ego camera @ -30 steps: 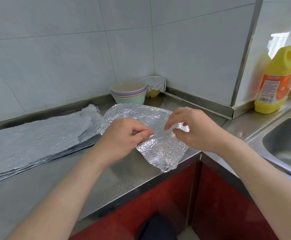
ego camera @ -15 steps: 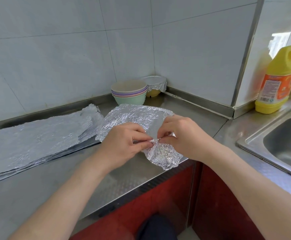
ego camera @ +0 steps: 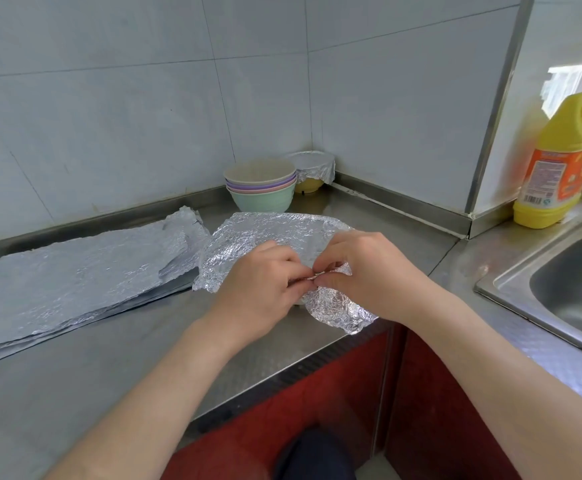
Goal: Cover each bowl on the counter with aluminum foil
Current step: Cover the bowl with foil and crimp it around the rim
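The crinkled sheet of silver aluminium foil lies humped over something at the front edge of the brushed-steel tabletop, near the middle of the view; what it covers is hidden. Both hands meet at the sheet's near rim. The left hand has a closed grip, thumb and fingertips pinching a fold of the foil. The right hand pinches the same fold from the other side, its fingertips touching those of the left. Below the right hand, at 5 o'clock, a loose flap of the sheet hangs out past the tabletop's edge. At 12 o'clock from the sheet, near the wall, stands a nested stack of four plastic bowls: cream on top, then lilac, pink and mint green. Just beside it at 1 o'clock, in the corner, sits a small yellow bowl with foil wrapped over its top. At 9 o'clock a flat pile of foil sheets lies along the wall, its nearest corner touching the humped sheet. At 2 o'clock stands a yellow plastic detergent bottle with an orange label; its print is too small to read. At 3 o'clock is a steel sink basin.
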`<state>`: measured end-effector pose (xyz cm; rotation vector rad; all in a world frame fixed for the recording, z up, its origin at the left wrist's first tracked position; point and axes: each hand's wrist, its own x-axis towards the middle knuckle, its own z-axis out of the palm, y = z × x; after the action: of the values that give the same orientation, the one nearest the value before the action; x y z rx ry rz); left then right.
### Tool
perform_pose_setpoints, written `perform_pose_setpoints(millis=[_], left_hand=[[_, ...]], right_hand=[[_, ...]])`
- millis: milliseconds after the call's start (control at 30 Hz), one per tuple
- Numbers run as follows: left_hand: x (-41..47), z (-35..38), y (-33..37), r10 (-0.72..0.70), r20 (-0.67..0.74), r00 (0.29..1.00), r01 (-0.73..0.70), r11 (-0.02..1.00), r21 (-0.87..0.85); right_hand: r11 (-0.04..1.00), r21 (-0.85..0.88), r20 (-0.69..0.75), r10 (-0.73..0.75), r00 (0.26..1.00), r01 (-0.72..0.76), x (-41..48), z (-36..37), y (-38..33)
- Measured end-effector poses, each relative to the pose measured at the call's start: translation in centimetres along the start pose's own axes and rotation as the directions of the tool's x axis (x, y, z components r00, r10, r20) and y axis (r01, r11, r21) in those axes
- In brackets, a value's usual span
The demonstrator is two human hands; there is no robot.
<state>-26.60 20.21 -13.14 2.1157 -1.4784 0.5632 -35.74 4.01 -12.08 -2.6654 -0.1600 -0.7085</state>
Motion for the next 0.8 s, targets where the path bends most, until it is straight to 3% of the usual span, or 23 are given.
perform_pose_setpoints(millis=[233, 567, 733, 800], left_hand=[[0.5, 0.2, 0.2, -0.065, 0.003, 0.998, 0.065, 0.995, -0.073], [0.8, 0.1, 1.0, -0.138, 0.008, 0.99, 0.138, 0.986, -0.09], [1.3, -1.4, 1.2, -0.093, 0.161, 0.983, 0.113, 0.986, -0.121], [1.5, -2.7, 0.7, -0.092, 0.152, 0.984, 0.119, 0.977, -0.179]], right_hand=[[0.983, -0.166, -0.031, -0.079, 0.996, 0.073, -0.2, 0.2, 0.2], [0.936, -0.226, -0.047, -0.287, 0.957, 0.27, 0.2, 1.0, 1.2], [0.975, -0.129, 0.016, -0.181, 0.983, 0.182, -0.3, -0.3, 1.8], [0.991, -0.067, 0.048, -0.113, 0.992, 0.116, -0.5, -1.1, 2.0]])
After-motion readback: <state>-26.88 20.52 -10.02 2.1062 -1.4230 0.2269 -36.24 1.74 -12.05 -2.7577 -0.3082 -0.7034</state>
